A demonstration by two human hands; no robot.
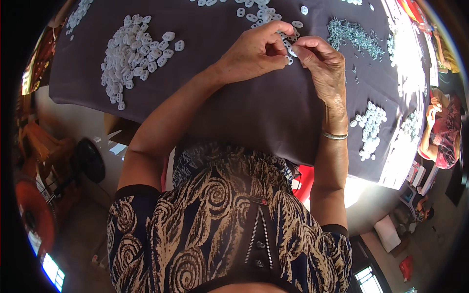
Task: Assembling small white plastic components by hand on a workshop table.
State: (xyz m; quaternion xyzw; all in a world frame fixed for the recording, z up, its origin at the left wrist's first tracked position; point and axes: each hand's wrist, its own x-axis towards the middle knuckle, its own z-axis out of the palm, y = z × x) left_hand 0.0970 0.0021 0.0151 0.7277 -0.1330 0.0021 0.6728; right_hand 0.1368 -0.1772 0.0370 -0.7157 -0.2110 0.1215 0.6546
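Pinching together at the upper middle of the frame, the left hand point(254, 53) and the right hand point(320, 66) meet over a tabletop point(254, 110) covered with dark cloth. Between the fingertips of both hands sits a small white piece point(291, 51), and each grip is narrow and closed on it; the piece is partly hidden by the fingers, so its exact shape I cannot tell. The piece is held just above the cloth, near some loose white pieces point(254, 14) that lie at the top edge of the frame.

On the right wrist there is a thin metal bracelet point(335, 136). At the upper left of the frame lies a big heap of white oval pieces point(132, 53). At the upper right lies a pile of small grey-green metal parts point(354, 34), well apart from the heap. A smaller group of white pieces point(370, 129) lies at the right of the frame, near the tabletop edge and just beside the right forearm. At the far right edge, another person's hand point(432, 108) is raised near the tabletop. The lower part of the frame shows the person's patterned dress point(215, 219).
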